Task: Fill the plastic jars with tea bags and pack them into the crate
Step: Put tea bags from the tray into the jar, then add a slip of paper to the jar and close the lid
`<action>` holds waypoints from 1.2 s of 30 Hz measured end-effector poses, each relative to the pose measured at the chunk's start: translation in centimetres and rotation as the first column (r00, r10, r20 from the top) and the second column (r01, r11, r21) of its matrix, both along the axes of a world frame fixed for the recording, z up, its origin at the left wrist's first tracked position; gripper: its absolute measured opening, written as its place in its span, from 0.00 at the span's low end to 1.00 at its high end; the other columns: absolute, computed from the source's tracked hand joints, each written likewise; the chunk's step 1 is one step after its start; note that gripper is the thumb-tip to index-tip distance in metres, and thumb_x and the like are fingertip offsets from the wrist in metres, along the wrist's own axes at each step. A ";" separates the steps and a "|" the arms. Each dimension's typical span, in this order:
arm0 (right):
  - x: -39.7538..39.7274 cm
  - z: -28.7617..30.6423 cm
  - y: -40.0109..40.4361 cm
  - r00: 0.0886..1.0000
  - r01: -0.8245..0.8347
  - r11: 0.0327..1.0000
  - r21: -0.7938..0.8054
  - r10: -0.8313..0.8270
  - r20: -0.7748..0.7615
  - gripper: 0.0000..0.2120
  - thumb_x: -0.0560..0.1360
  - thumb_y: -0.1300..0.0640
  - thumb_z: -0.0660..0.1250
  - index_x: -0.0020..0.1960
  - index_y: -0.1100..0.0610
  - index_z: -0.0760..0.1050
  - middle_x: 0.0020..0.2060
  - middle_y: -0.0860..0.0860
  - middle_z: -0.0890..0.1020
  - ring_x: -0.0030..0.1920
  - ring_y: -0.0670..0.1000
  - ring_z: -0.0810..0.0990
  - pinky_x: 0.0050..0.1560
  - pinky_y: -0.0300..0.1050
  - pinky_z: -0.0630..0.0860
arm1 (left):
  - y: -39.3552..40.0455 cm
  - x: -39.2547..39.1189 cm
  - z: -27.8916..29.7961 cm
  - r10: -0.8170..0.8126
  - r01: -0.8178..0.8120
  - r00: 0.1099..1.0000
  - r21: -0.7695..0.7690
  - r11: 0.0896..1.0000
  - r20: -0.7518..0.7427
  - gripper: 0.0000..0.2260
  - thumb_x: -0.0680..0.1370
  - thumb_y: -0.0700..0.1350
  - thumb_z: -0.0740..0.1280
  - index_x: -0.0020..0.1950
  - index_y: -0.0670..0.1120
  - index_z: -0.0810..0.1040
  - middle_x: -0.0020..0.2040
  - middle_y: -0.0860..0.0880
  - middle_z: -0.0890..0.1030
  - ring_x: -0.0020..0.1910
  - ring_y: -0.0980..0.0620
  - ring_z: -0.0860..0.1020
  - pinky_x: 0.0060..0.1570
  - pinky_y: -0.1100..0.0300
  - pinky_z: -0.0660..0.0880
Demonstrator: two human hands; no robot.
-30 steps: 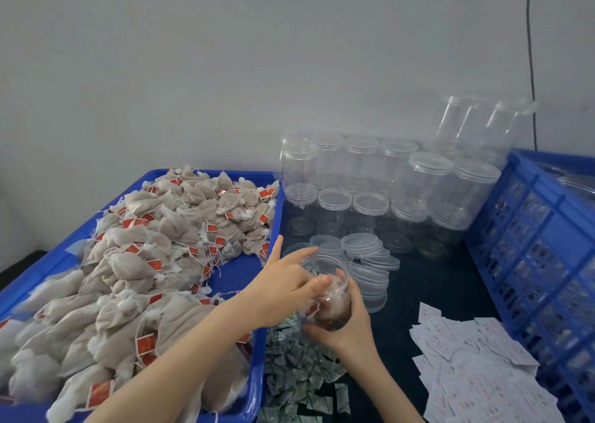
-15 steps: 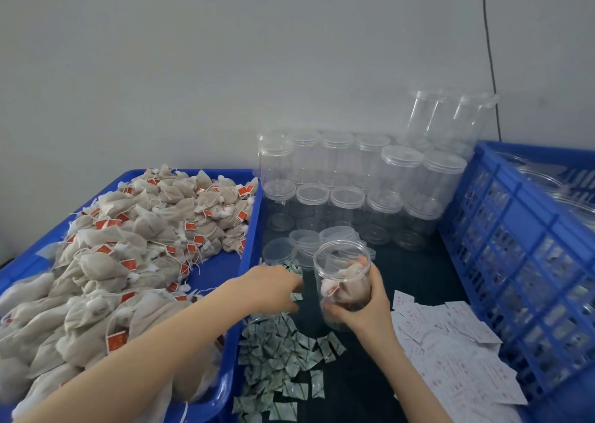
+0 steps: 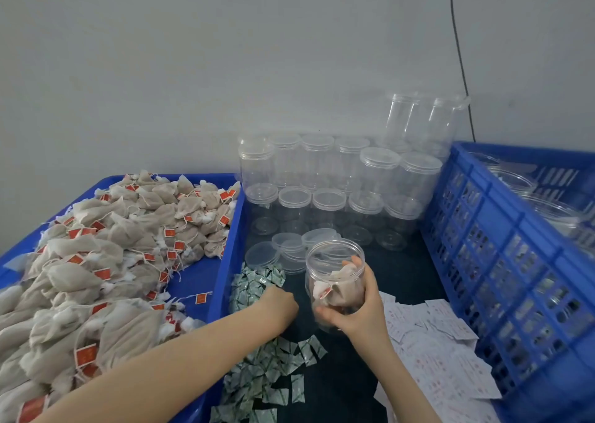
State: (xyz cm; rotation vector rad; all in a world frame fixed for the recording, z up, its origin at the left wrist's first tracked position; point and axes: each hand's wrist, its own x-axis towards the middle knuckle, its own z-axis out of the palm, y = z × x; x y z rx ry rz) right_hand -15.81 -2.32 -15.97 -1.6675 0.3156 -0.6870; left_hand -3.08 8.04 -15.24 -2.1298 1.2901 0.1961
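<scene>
My right hand (image 3: 360,310) grips a clear, lidless plastic jar (image 3: 333,261) from its right side, upright over the dark table; a few tea bags with a red tag lie inside it. My left hand (image 3: 278,303) is lowered onto the heap of small green-white sachets (image 3: 257,281) left of the jar, fingers curled down into them; whether it holds one is hidden. A large pile of tea bags (image 3: 106,261) fills the blue tray (image 3: 225,261) on the left. The blue crate (image 3: 502,261) stands at the right with clear jars inside.
Rows of empty lidded jars (image 3: 338,181) are stacked against the wall behind the work spot. Loose clear lids (image 3: 273,252) lie just beyond the sachets. White paper slips (image 3: 441,352) are scattered between the jar and the crate. A black cable (image 3: 460,62) hangs down the wall.
My left hand left the jar's mouth and dropped left and down onto the green sachets. The right hand kept hold of the jar.
</scene>
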 end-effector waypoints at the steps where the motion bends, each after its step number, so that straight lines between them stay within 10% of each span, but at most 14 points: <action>1: 0.0 0.0 -0.1 1.000 0.001 1.000 -0.001 -0.001 -0.001 0.44 0.54 0.57 0.80 0.67 0.42 0.67 0.59 0.42 0.77 0.58 0.38 0.77 0.55 0.31 0.74 | 0.0 0.1 -0.1 0.005 -0.005 1.000 0.000 1.000 -0.005 0.14 0.81 0.39 0.60 0.66 0.40 0.73 0.65 0.43 0.75 0.64 0.42 0.74 0.58 0.52 0.71; 7: -0.2 -0.5 -0.9 0.999 0.037 0.999 0.000 -0.037 -0.001 0.44 0.57 0.67 0.82 0.65 0.41 0.68 0.59 0.42 0.78 0.57 0.34 0.77 0.52 0.26 0.72 | -0.4 1.2 1.4 0.108 -0.113 0.992 -0.071 0.991 -0.060 0.15 0.78 0.35 0.63 0.65 0.39 0.74 0.63 0.40 0.76 0.62 0.40 0.76 0.54 0.49 0.74; 10: -0.3 -0.9 -1.4 0.998 0.059 0.998 -0.006 -0.059 -0.008 0.44 0.59 0.72 0.81 0.65 0.42 0.68 0.59 0.43 0.77 0.56 0.32 0.76 0.50 0.24 0.72 | -0.5 1.8 4.0 0.130 -0.153 0.987 -0.344 0.927 -0.089 0.12 0.78 0.40 0.64 0.61 0.44 0.78 0.59 0.44 0.77 0.58 0.43 0.76 0.51 0.51 0.74; 14: -0.5 -1.0 -1.4 0.999 0.039 0.999 0.014 -0.038 -0.031 0.44 0.56 0.62 0.81 0.67 0.43 0.67 0.60 0.42 0.77 0.57 0.34 0.77 0.49 0.27 0.74 | 0.7 1.4 8.8 0.035 -0.248 0.966 -0.886 0.392 -0.255 0.06 0.77 0.48 0.67 0.52 0.54 0.81 0.48 0.54 0.78 0.47 0.56 0.76 0.47 0.61 0.74; 17: -0.6 -0.9 -1.2 0.998 0.021 1.000 0.006 -0.020 -0.054 0.45 0.55 0.56 0.79 0.68 0.41 0.67 0.60 0.37 0.77 0.61 0.36 0.76 0.52 0.29 0.74 | 1.0 0.1 11.9 -0.274 -0.487 0.828 -0.870 0.080 -0.489 0.06 0.73 0.47 0.73 0.43 0.59 0.80 0.39 0.57 0.81 0.40 0.59 0.77 0.42 0.68 0.74; 24: -0.8 -0.5 -1.1 0.998 0.021 0.999 -0.050 -0.024 -0.063 0.44 0.54 0.51 0.79 0.67 0.40 0.66 0.61 0.39 0.76 0.61 0.37 0.76 0.55 0.31 0.75 | -2.2 -2.4 10.7 -0.184 -0.197 0.897 -0.735 0.648 -0.402 0.01 0.74 0.45 0.70 0.44 0.48 0.80 0.40 0.54 0.80 0.41 0.56 0.77 0.47 0.63 0.75; 28: -1.4 -0.7 -1.6 0.997 0.029 0.997 -0.071 -0.033 -0.067 0.46 0.53 0.51 0.79 0.70 0.45 0.66 0.63 0.42 0.76 0.63 0.39 0.75 0.61 0.35 0.74 | -3.4 -2.9 10.8 -0.169 -0.104 0.910 -0.602 0.792 -0.379 0.10 0.77 0.41 0.64 0.51 0.48 0.84 0.49 0.49 0.84 0.47 0.49 0.80 0.51 0.55 0.77; 32: -2.3 -0.9 -2.4 0.997 0.045 0.998 -0.042 -0.047 -0.056 0.46 0.55 0.56 0.81 0.68 0.41 0.66 0.60 0.40 0.78 0.61 0.41 0.77 0.59 0.40 0.76 | -4.1 -3.2 11.2 -0.252 -0.041 0.909 -0.672 0.739 -0.333 0.10 0.78 0.42 0.64 0.52 0.50 0.85 0.47 0.51 0.85 0.40 0.53 0.79 0.47 0.57 0.77; 36: -3.4 -1.2 -3.9 0.995 0.092 0.996 -0.010 -0.092 -0.023 0.45 0.57 0.65 0.83 0.66 0.42 0.68 0.58 0.38 0.78 0.58 0.39 0.78 0.50 0.32 0.77 | -5.4 -2.1 10.8 -0.260 -0.252 0.900 -0.905 0.342 -0.349 0.07 0.77 0.44 0.67 0.49 0.51 0.85 0.45 0.55 0.84 0.40 0.60 0.78 0.47 0.67 0.74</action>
